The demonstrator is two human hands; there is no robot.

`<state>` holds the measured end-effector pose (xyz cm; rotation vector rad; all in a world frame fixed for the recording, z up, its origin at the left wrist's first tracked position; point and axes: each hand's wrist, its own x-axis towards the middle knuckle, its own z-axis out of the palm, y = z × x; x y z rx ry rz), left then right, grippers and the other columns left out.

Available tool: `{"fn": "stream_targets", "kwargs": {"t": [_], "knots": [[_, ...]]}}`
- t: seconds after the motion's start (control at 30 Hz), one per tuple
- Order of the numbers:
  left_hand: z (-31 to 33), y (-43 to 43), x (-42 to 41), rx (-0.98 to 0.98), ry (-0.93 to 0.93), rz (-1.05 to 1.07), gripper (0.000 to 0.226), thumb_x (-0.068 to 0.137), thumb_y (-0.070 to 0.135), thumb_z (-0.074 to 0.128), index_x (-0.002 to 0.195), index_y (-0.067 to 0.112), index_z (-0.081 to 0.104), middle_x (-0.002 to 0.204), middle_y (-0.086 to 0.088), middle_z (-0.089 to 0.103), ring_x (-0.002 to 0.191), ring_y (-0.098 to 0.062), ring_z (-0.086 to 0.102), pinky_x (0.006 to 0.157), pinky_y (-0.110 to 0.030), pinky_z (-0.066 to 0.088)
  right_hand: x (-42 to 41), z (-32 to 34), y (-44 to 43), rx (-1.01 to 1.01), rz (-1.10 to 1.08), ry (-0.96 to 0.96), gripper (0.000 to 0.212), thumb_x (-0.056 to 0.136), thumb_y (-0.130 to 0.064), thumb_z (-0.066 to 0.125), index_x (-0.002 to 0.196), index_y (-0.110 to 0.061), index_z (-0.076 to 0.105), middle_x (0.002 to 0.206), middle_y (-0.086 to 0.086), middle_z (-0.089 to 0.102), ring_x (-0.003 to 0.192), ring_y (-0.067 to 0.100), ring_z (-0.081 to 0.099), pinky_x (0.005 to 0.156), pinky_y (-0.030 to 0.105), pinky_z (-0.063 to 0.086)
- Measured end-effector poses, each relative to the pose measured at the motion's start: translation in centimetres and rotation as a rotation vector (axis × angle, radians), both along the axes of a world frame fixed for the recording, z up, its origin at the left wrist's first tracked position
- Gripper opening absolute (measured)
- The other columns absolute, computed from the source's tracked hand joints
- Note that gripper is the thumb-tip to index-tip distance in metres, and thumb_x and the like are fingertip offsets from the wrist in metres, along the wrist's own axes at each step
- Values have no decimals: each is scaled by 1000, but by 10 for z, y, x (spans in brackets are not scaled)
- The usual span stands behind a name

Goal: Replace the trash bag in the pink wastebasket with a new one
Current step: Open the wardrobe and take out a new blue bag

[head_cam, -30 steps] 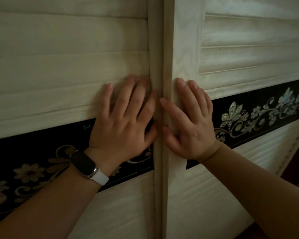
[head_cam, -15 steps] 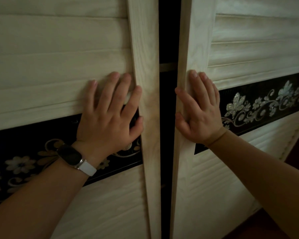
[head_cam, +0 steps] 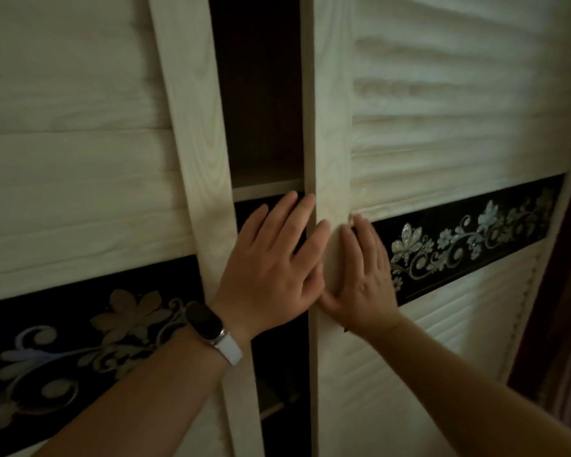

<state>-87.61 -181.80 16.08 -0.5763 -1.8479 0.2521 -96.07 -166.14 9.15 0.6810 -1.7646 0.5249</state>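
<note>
Wastebasket unseen | left hand [head_cam: 271, 268], right hand [head_cam: 365, 278] flat, ungripping, on grained louvered door [head_cam: 330, 127]

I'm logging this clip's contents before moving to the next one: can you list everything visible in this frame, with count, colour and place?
Cream louvred wooden sliding door: 1, cream, left side, slid aside.
Second cream louvred sliding door: 1, cream, right side.
Black floral inlay bands: 2, black with pale flowers, one across each door.
Dark wardrobe opening: 1, near black, between the doors.
Pale inner shelf: 1, cream, inside the opening; contents below too dark to tell.
Black smart band with white strap: 1, on the left wrist.
Left hand: 1, open, fingers reaching the right door's edge.
Right hand: 1, flat on the right door.
</note>
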Motion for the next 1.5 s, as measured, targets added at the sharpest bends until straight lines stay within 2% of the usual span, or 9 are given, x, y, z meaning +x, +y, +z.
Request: {"fn": "stream_targets", "kwargs": {"t": [0.1, 0.23, 0.37, 0.83, 1.13, 1.33, 1.5], "knots": [[2, 22, -30, 84, -9, 21, 60, 87, 32, 59, 139, 10, 39, 149, -23, 38, 140, -38, 31, 108, -54, 33, -1, -14, 9, -31, 4, -67, 87, 78, -56, 68, 136, 1, 37, 144, 29, 39, 139, 40, 33, 105, 58, 36], [3, 34, -56, 243, -19, -28, 77, 83, 36, 63, 144, 5, 27, 154, -24, 20, 144, -40, 21, 111, -54, 29, -2, -24, 14, -37, 17, -123, 90, 79, -67, 60, 137, -1, 43, 146, 26, 38, 141, 38, 29, 104, 61, 35], [-1, 34, -66, 272, -23, -25, 84, 79, 37, 63, 145, 2, 25, 153, -28, 22, 144, -42, 20, 109, -59, 29, -7, -27, 17, -33, 46, -106, 90, 79, -69, 58, 138, -5, 39, 147, 25, 38, 142, 37, 27, 106, 61, 34], [-3, 80, -100, 262, -9, -30, 78, 80, 38, 59, 145, 8, 29, 153, -25, 26, 141, -43, 26, 111, -53, 29, -42, -29, 63, 3, 30, -119, 88, 82, -65, 57, 138, -1, 35, 146, 30, 36, 142, 41, 26, 107, 61, 32], [-2, 117, -124, 247, -25, 28, 75, 82, 40, 56, 146, 7, 33, 152, -25, 31, 140, -42, 29, 108, -55, 31, -60, -27, 96, 41, -2, -202, 88, 90, -64, 42, 141, 7, 33, 148, 30, 32, 144, 40, 22, 113, 57, 27], [-4, 133, -146, 229, -18, -34, 76, 81, 39, 58, 146, 7, 33, 152, -26, 30, 140, -39, 27, 111, -55, 27, -77, -30, 117, 59, -41, -187, 86, 88, -58, 52, 143, 4, 27, 150, 29, 30, 145, 40, 20, 114, 55, 26], [-5, 146, -164, 222, -37, -81, 75, 82, 40, 56, 147, 9, 33, 153, -24, 29, 139, -39, 29, 111, -56, 26, -89, -28, 134, 106, -104, -212, 89, 87, -54, 55, 141, 12, 30, 150, 33, 27, 144, 42, 19, 114, 56, 25]]}}
